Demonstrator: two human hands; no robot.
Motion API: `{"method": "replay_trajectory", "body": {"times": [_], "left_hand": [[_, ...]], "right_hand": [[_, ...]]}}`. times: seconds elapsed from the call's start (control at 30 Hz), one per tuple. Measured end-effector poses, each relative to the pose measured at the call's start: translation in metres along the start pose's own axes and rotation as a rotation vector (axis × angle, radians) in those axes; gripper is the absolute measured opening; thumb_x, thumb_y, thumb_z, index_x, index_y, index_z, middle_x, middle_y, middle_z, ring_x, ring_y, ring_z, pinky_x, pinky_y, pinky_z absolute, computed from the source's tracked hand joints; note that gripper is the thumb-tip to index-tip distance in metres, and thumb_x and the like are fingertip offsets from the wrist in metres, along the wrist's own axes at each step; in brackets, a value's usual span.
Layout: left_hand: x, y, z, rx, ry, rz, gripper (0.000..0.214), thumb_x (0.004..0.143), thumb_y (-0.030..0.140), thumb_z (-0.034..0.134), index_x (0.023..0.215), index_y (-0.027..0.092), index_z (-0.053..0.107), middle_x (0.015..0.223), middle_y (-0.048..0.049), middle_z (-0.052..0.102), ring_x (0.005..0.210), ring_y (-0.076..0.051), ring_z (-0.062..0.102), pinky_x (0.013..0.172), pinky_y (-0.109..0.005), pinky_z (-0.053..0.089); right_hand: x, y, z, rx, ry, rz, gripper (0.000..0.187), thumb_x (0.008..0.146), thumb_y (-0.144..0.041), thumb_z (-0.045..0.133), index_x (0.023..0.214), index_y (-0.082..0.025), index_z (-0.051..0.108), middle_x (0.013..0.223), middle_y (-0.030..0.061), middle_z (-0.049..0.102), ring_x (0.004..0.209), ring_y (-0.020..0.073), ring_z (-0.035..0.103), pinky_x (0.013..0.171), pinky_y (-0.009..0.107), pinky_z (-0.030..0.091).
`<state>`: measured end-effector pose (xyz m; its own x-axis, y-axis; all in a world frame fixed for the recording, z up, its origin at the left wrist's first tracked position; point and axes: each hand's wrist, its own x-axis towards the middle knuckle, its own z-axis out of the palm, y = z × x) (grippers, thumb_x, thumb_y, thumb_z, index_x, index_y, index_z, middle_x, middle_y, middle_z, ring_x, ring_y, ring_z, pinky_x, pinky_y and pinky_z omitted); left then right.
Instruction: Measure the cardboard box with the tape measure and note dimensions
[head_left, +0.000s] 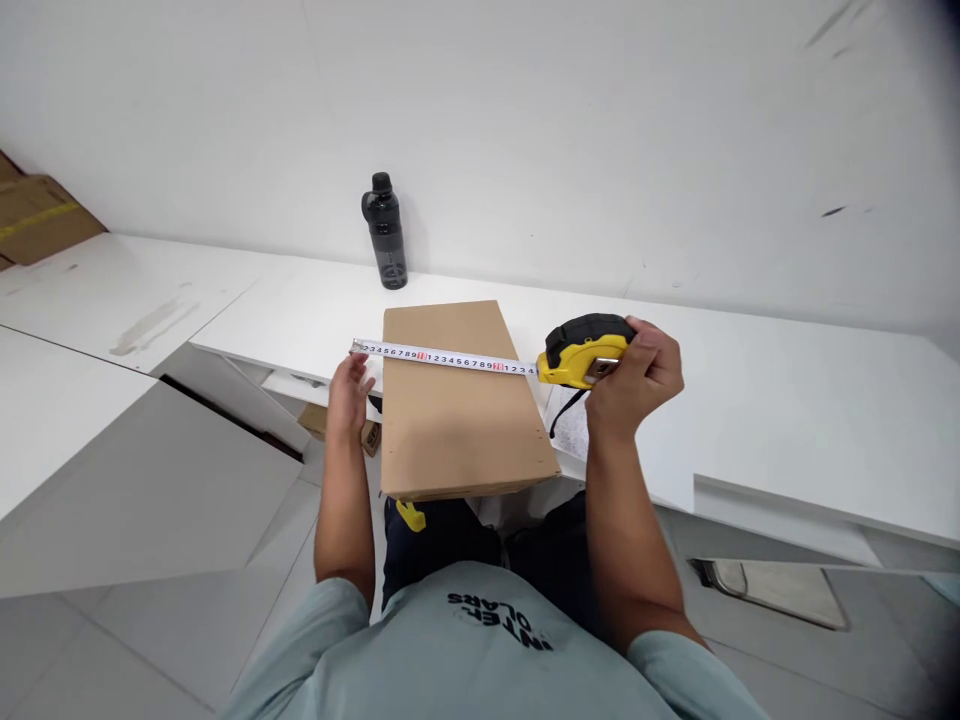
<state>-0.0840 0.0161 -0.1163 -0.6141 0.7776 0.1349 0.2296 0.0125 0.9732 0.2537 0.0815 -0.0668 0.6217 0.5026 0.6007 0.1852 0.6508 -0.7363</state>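
Box [457, 435] stands at the white table [787, 410], left hand [349, 395] beside it, fingers loosely parted near the tip of the blade [457, 360], touching or not I can't tell, right hand [634, 385] opposite, wrapped round the tape measure [574, 362], bottle [385, 232] behind the box.

So the tape measure [589, 352] is done up in yellow and black, its blade [457, 360] printed white with black digits and a couple of red blocks. Plain cardboard brown is worn by the box [465, 410] at the near edge of the worktop [787, 400], smoky black by the bottle [386, 235] toward the back edge. The white worktop's left end is streaked greyish.
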Motion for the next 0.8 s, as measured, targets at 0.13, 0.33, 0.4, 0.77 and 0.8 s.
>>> {"method": "replay_trajectory", "body": {"times": [0.13,0.33,0.4,0.77,0.8], "left_hand": [[-0.044,0.026,-0.033,-0.236,0.03,0.014,0.071,0.101,0.075,0.027,0.138,0.026,0.064,0.16,-0.0146,0.057,0.15,-0.031,0.051,0.108,-0.049,0.054],[-0.148,0.051,-0.044,0.17,-0.208,0.453,0.096,0.089,0.093,0.041,0.167,0.037,0.037,0.174,-0.0114,0.038,0.157,-0.036,0.042,0.121,-0.054,0.046],[-0.162,0.052,-0.041,0.381,-0.247,0.684,0.087,0.086,0.083,0.064,0.161,0.042,0.048,0.167,-0.0103,0.049,0.158,-0.038,0.039,0.127,-0.06,0.036],[-0.077,0.086,-0.043,0.747,-0.328,0.684,0.067,0.092,0.074,0.065,0.138,0.026,0.071,0.15,-0.0133,0.067,0.138,-0.037,0.062,0.118,-0.055,0.047],[-0.07,0.093,-0.038,0.767,-0.341,0.657,0.065,0.094,0.073,0.061,0.137,0.024,0.072,0.149,-0.0143,0.067,0.138,-0.037,0.062,0.118,-0.055,0.047]], "right_hand": [[0.001,0.001,0.002,0.025,0.002,0.006,0.053,0.095,-0.068,0.061,0.094,-0.017,0.077,0.096,0.0076,0.077,0.094,0.0235,0.074,0.089,0.043,0.06],[0.0,-0.002,0.01,0.037,-0.024,0.019,0.055,0.095,-0.068,0.06,0.092,-0.017,0.078,0.093,0.0076,0.077,0.09,0.0221,0.073,0.089,0.042,0.06],[0.001,-0.001,0.009,0.049,-0.021,0.034,0.055,0.095,-0.067,0.06,0.092,-0.015,0.078,0.093,0.0083,0.077,0.09,0.0224,0.073,0.088,0.042,0.06],[0.036,0.011,-0.028,0.047,0.082,-0.05,0.042,0.09,-0.059,0.067,0.083,-0.019,0.08,0.087,0.0102,0.078,0.085,0.0272,0.074,0.082,0.044,0.059],[0.035,0.007,-0.032,0.033,0.084,-0.047,0.041,0.091,-0.057,0.067,0.085,-0.019,0.08,0.089,0.0101,0.078,0.087,0.0275,0.074,0.084,0.045,0.06]]}}
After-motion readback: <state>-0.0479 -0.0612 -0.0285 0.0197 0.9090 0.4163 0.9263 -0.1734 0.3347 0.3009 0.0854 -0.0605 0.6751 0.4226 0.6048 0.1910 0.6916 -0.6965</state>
